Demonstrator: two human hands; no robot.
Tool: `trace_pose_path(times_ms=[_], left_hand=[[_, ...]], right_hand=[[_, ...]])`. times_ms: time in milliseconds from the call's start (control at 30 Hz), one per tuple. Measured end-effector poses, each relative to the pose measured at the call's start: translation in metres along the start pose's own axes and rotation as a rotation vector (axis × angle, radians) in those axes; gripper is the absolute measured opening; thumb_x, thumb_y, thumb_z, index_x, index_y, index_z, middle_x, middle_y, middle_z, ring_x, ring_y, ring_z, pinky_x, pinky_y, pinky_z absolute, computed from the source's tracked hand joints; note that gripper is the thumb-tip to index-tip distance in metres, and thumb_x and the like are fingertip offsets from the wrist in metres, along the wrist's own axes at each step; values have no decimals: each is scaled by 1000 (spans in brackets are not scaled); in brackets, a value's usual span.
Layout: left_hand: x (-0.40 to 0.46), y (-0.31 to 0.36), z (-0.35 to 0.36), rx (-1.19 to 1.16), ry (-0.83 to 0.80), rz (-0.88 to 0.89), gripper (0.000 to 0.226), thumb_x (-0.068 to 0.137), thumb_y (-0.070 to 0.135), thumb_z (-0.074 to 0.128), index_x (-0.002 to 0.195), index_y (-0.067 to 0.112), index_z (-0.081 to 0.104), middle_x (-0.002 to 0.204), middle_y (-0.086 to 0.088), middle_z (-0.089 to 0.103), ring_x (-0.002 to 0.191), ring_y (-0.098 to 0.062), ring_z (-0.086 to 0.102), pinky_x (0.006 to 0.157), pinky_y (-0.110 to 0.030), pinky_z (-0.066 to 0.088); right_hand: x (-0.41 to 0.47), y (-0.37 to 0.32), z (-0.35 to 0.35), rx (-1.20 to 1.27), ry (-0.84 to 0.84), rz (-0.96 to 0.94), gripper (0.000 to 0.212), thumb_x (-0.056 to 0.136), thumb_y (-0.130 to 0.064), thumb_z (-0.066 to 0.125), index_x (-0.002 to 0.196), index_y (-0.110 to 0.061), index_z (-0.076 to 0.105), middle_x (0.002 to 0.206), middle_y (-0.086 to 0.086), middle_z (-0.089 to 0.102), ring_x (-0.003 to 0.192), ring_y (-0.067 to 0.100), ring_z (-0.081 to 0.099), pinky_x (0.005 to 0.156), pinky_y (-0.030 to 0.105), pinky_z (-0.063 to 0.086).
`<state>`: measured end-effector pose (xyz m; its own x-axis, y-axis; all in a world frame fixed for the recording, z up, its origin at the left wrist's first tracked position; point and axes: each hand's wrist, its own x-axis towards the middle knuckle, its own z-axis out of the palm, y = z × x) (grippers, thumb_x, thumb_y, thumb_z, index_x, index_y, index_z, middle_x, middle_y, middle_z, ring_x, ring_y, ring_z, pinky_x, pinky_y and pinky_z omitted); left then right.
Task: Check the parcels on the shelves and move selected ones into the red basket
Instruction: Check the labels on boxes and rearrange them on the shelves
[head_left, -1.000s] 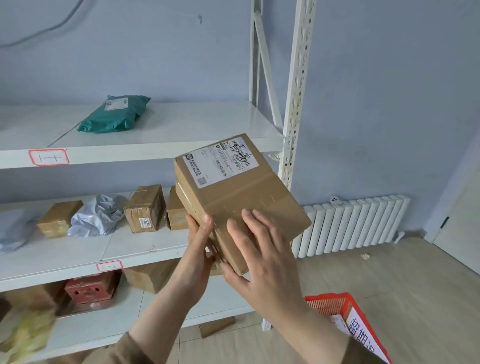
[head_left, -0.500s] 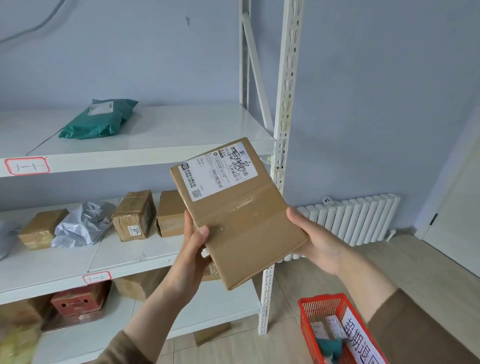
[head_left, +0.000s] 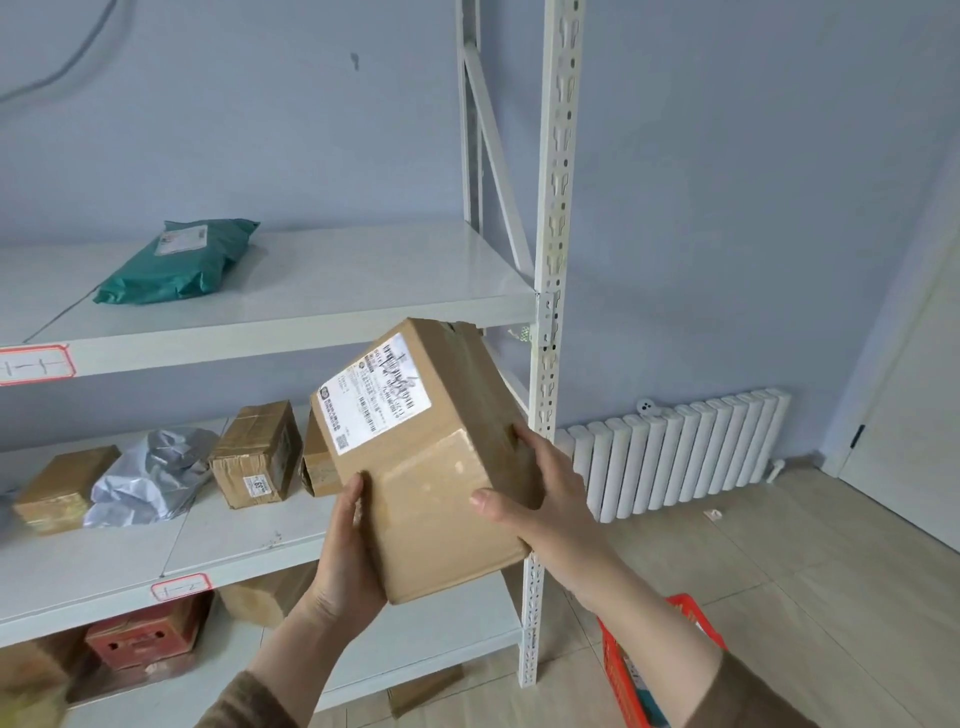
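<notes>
Fingers (head_left: 519, 441) of two hands grip one cardboard parcel (head_left: 431, 467) — four more shelved.

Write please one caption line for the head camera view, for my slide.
Both hands, left and right, hold a labelled cardboard parcel before the white shelves, red basket below.

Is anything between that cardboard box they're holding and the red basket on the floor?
Only the person's own right forearm crosses above the red plastic basket; otherwise nothing visible blocks the brown cardboard box, held in both hands.
</notes>
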<state>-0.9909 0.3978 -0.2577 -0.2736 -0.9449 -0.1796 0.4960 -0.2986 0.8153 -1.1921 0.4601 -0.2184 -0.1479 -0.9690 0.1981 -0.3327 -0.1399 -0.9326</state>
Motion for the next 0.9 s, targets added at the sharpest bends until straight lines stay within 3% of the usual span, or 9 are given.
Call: trace_pose_path(times_ms=[67,133,200,267,400,567,700,800,900], left_hand=[[-7,7,-1,86,-95,50,56,94,66,42,124,32,75,132,-10,74,111,-31,75,77,-47,64],[-13,14,-3,253,-214,184,60,98,70,38,141,36,65,150,-5,62,133,-24,64,95,-41,60],[-14,18,-4,484,-282,310,77,94,80,43,162,47,28,173,15,25,159,-7,25,127,-46,30],[-15,23,2,657,-307,348,96,83,87,52,162,56,7,171,32,-1,157,10,-4,132,-46,5],[-18,50,31,736,-237,357,121,67,91,61,162,54,-4,168,33,-17,153,12,-20,132,-46,0],[14,107,51,635,-179,368,128,61,98,62,163,53,-3,172,28,-4,159,4,-4,133,-46,3],[57,160,69,576,-250,423,125,69,93,60,168,36,9,169,20,26,145,12,36,122,-20,25],[94,195,81,587,-191,459,88,90,74,45,161,22,40,153,-1,59,135,-11,59,112,-31,45],[131,224,88,673,-135,480,68,99,64,28,148,25,56,137,-2,70,112,-13,68,98,-32,46]], right_hand=[[10,4,-5,285,-47,67,95,57,-67,80,144,-48,46,141,-16,59,130,7,58,101,30,50],[23,12,-15,506,-117,178,94,57,-64,83,142,-36,55,136,0,69,126,18,64,98,38,53],[37,21,-26,727,-166,292,101,60,-64,87,145,-22,56,137,11,68,128,30,62,100,47,52],[52,27,-34,897,-197,369,93,74,-64,78,150,-17,52,138,16,65,127,34,59,104,57,49],[82,12,-37,930,-240,439,82,86,-71,59,150,-19,52,136,19,62,126,38,55,107,66,40],[120,-55,-38,813,-212,376,71,86,-72,59,142,-29,61,140,15,66,132,41,58,106,70,39],[160,-107,-40,748,-132,290,59,88,-72,56,135,-37,63,132,3,72,129,34,60,106,75,35],[189,-134,-35,655,-90,274,56,89,-74,51,121,-33,68,121,3,74,113,26,64,100,60,34],[222,-152,-25,625,-35,246,59,90,-70,52,127,-27,69,119,4,74,101,23,68,88,42,45]])
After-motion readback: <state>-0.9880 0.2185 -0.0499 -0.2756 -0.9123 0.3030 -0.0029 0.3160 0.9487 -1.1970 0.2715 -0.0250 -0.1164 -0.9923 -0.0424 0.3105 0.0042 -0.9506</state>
